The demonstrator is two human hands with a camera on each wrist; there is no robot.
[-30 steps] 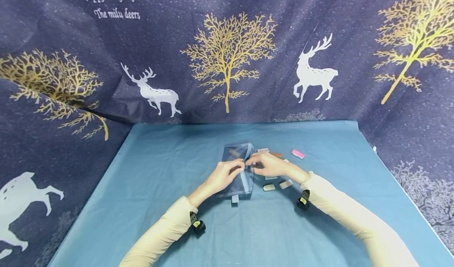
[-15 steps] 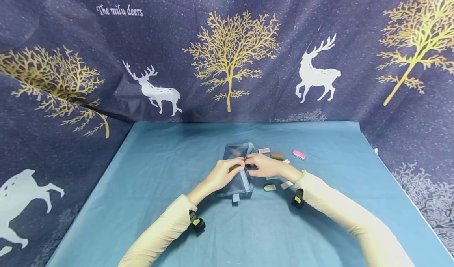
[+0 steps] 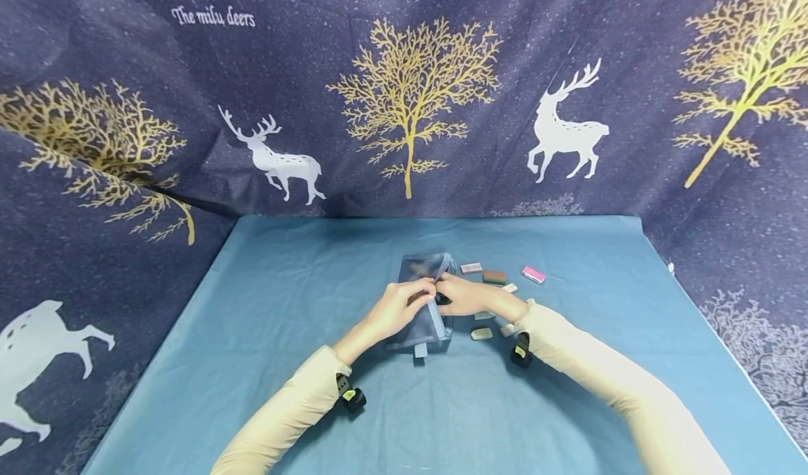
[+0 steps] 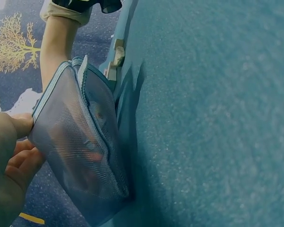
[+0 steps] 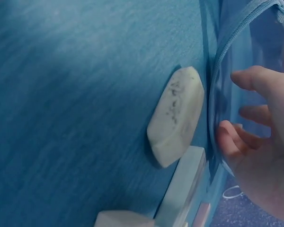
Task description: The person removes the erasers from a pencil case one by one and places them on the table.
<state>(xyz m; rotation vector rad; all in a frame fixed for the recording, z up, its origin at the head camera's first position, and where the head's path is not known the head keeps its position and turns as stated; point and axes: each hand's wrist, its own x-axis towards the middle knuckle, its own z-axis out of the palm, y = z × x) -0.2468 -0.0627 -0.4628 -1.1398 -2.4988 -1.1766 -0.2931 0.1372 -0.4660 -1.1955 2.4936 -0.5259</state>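
Note:
A blue mesh zip pouch [image 3: 416, 331] stands on the blue cloth in the head view, its zipped mouth facing right. My left hand [image 3: 399, 308] pinches the pouch's upper edge between thumb and fingers, as the left wrist view also shows. My right hand [image 3: 463, 296] reaches into the open mouth. In the right wrist view its fingers [image 5: 255, 78] are apart and slightly bent, with nothing seen between them. Through the mesh, the left wrist view gives blurred shapes of fingers. Just outside the mouth lies a worn white eraser [image 5: 176, 116] with dark marks.
Right of the pouch lie a pink eraser [image 3: 534, 274], a brown-and-green eraser [image 3: 494, 277], a pale block [image 3: 470, 268] and several whitish pieces, partly behind the right arm. A small pale tag [image 3: 420, 351] sticks out at the pouch's near end. A patterned curtain [image 3: 353, 96] hangs behind.
My right hand has moved left and its fingers have gone into the pouch's mouth. The left hand keeps its hold on the edge. The head view has shifted slightly.

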